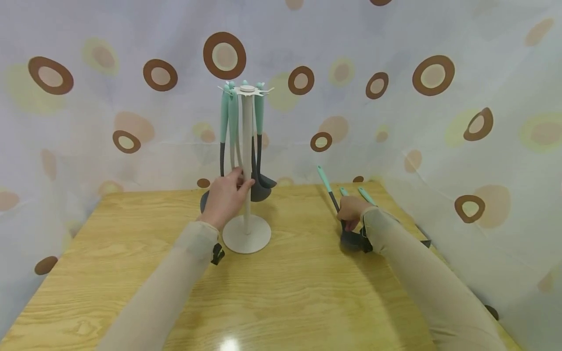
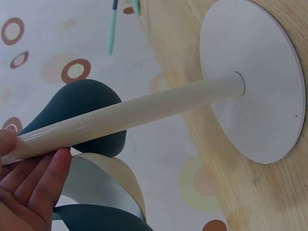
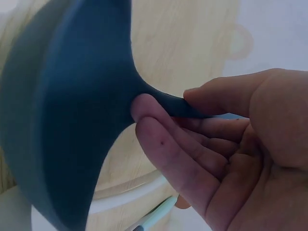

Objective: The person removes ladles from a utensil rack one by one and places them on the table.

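My left hand [image 1: 226, 195] grips the white post of a utensil stand [image 1: 247, 131] about halfway down. In the left wrist view, the thumb and fingers lie around the post, close to hanging dark utensil heads [image 2: 91, 96]. Several utensils with mint handles [image 1: 233, 122] hang from the stand's top hooks. At the table's right side, my right hand [image 1: 351, 210] pinches a spatula [image 3: 82, 115] at its narrow dark neck, just behind the broad head. Its mint handle [image 1: 325, 178] points away toward the wall.
Two more mint handles [image 1: 366, 196] show beyond my right hand, their other ends mostly hidden by hand and sleeve. A dark corner [image 1: 426, 243] sticks out past the right sleeve at the table edge. The stand's round base [image 1: 247, 239] rests on the wooden table [image 1: 281, 292]. A patterned curtain hangs behind.
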Motion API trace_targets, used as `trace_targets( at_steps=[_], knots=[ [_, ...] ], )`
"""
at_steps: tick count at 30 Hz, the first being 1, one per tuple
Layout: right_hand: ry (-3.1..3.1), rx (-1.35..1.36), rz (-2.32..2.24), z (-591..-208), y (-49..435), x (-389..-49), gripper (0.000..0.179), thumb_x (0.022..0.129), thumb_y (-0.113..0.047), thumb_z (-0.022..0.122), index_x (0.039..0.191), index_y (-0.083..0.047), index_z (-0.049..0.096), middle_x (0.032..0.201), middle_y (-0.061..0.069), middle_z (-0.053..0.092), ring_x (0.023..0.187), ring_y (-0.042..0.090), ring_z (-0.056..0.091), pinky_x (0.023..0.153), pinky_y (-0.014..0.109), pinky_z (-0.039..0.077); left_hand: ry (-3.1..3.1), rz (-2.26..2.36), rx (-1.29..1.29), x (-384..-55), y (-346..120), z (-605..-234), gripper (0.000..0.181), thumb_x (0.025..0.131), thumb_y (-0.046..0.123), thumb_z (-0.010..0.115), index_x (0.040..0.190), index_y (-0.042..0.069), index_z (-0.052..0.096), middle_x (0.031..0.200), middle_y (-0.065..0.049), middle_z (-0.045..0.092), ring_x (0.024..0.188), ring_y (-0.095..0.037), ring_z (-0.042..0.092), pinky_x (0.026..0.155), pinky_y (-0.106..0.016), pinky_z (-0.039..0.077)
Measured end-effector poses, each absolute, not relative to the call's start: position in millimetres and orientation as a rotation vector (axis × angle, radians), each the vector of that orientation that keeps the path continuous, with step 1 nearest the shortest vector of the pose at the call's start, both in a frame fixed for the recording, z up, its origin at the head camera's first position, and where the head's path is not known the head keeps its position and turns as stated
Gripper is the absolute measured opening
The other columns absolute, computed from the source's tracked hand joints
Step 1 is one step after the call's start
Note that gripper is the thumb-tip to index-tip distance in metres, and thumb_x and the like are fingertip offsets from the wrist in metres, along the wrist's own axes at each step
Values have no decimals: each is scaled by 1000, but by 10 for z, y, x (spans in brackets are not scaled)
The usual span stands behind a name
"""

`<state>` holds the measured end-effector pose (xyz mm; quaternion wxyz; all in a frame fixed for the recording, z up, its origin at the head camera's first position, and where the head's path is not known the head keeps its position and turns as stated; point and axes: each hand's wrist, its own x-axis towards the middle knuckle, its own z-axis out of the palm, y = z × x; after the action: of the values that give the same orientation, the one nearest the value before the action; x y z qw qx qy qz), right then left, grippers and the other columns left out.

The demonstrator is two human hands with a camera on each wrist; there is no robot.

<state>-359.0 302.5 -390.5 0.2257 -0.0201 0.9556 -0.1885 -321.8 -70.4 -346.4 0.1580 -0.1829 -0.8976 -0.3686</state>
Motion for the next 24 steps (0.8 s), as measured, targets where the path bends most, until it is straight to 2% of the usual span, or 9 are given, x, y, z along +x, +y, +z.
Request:
trace_targets(
  at_steps=[4, 8, 13, 24],
  knots=[
    [2615, -19, -511, -3943, 3033, -3622, 21, 95, -4, 52, 78, 1, 63, 66, 12, 72, 59, 20, 73, 62, 35, 62, -2560, -1043, -525, -3229, -708, -3452, 28, 103, 36, 57, 115, 11, 59, 106, -12, 74, 97, -29, 73, 83, -46, 60],
    [2590, 12, -508, -3988, 3022, -3624, 16, 91, -2, 53, 84, 6, 65, 66, 14, 72, 57, 21, 72, 58, 33, 61, -2560, -1049, -525, -3236, -711, -3458, 28, 103, 36, 57, 116, 11, 59, 106, -11, 74, 96, -28, 73, 83, -46, 60],
    [2585, 11, -422, -4054, 3028, -3624, 17, 90, -3, 53, 84, 6, 67, 63, 13, 72, 53, 20, 71, 53, 30, 58, -2571, -1069, -528, -3233, -705, -3476, 29, 103, 37, 57, 117, 12, 59, 106, -10, 74, 97, -28, 73, 84, -46, 59],
    [2584, 34, -371, -4077, 3039, -3626, 15, 90, -6, 59, 85, 3, 71, 66, 14, 72, 53, 19, 70, 54, 30, 59, -2567, -1056, -517, -3245, -704, -3481, 30, 103, 37, 57, 118, 12, 59, 107, -10, 74, 98, -28, 73, 84, -46, 59]
  ],
)
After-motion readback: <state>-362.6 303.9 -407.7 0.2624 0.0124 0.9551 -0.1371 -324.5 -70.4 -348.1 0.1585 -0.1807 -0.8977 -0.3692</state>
